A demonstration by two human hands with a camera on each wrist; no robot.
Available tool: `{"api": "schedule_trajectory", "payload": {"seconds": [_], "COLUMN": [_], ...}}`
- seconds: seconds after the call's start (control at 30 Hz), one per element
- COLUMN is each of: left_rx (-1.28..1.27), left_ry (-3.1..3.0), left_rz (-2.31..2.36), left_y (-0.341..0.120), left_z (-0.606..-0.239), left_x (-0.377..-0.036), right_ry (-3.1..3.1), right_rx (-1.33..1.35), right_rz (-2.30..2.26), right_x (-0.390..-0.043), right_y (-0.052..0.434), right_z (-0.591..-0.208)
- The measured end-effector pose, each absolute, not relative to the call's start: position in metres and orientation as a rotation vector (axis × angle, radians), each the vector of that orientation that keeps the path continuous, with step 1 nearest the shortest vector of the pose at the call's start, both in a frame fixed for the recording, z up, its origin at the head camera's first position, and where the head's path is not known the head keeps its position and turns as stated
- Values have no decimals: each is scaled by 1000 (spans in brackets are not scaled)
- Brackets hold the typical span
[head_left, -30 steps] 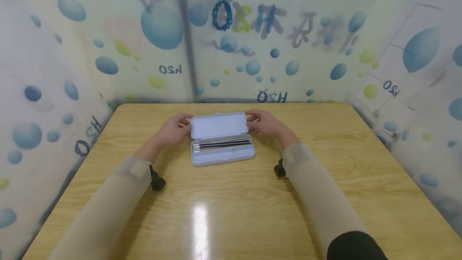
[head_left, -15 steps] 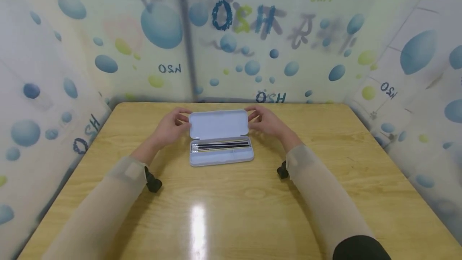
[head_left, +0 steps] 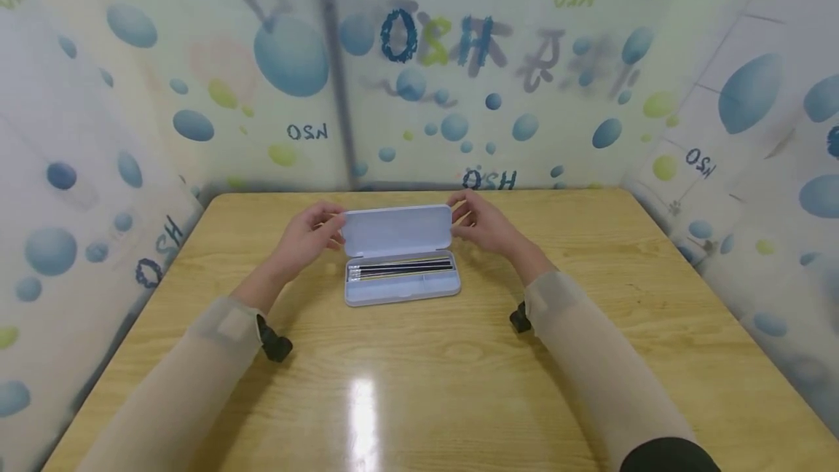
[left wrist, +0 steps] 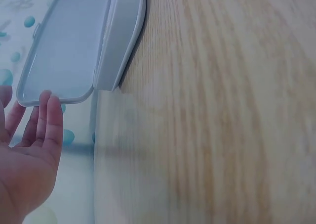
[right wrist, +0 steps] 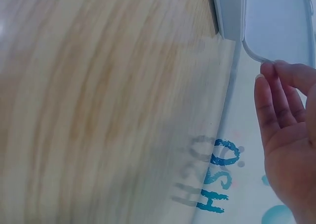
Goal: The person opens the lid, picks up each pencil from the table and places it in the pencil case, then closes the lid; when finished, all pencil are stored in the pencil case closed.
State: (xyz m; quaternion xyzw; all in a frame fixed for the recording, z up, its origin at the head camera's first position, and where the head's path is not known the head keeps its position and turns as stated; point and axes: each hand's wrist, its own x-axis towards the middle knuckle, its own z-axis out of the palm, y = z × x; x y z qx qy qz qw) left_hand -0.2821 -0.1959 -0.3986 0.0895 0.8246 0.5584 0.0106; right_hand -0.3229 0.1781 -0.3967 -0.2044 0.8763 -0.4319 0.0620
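Both hands, left (head_left: pixel 308 237) and right (head_left: pixel 486 225), touch the raised lid (head_left: pixel 397 230) with straight, relaxed fingers.

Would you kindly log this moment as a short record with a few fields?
surface: wooden table
case: pale blue pencil case, lid raised
contents: pencils lying lengthwise in the tray
left hand: fingers straight, touching the lid's left end
right hand: fingers touching the lid's right end
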Motion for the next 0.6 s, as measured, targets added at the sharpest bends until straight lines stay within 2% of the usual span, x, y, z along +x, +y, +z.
{"api": "schedule_trajectory", "payload": {"seconds": [0.3, 0.6], "left_rx": [266, 275], "left_ry": [2501, 2505], "left_rz": [1793, 1750], "left_y": [-198, -201], "left_z": [-398, -399], "left_x": [-274, -266], "right_ry": [2717, 2574], "right_rx": [-771, -739], "right_rz": [-1296, -1401], "right_x": [-312, -300], "right_y": [182, 187], "right_z": [-400, -397]}}
